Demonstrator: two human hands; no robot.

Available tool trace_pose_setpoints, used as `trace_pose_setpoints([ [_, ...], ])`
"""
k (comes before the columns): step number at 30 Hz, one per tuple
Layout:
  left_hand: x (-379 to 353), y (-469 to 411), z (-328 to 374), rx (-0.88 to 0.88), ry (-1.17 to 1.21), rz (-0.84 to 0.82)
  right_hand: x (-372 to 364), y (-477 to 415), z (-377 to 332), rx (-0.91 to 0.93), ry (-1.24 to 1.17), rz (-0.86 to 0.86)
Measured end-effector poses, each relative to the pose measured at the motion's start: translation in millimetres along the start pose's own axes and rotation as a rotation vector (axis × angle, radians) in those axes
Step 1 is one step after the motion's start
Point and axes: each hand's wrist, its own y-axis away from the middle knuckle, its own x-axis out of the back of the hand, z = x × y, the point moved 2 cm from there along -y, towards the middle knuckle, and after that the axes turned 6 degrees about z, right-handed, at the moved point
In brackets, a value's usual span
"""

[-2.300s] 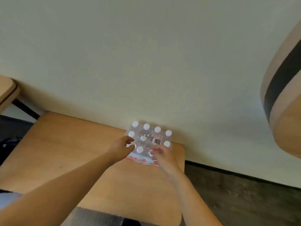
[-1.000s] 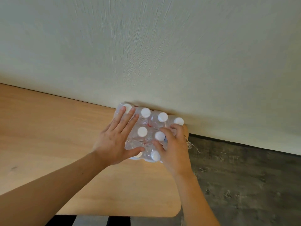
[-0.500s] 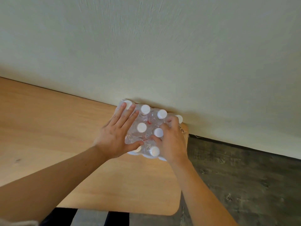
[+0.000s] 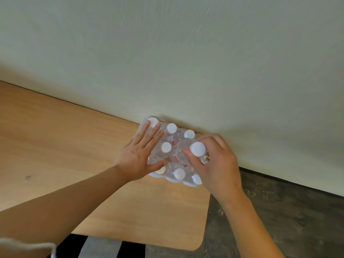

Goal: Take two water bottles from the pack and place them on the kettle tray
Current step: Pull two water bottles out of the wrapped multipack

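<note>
At the far right corner of the wooden table, by the wall, sits our pack of bottles. We count eight white caps. Our left hand lies flat and open on it. Our right hand grips one bottle.

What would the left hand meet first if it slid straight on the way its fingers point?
The left hand points up-right across the pack; its fingertips already touch the far-left corner bottle cap. Beyond that, probably the wall.
</note>
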Motion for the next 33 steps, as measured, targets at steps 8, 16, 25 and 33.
trace_pose_setpoints([
  [8,16,-4,7,0.093,0.355,-0.129,67,-17,-20,-0.131,-0.315,0.266],
  [16,54,-1,35,0.166,0.76,-0.065,41,-25,-48,-0.219,-0.435,0.304],
  [25,66,35,-10,0.436,0.998,-0.088,-38,-26,-13,-0.641,-0.773,-0.135],
  [33,61,83,-66,0.781,1.124,-0.141,-112,1,13,-0.567,-0.299,-0.531],
])
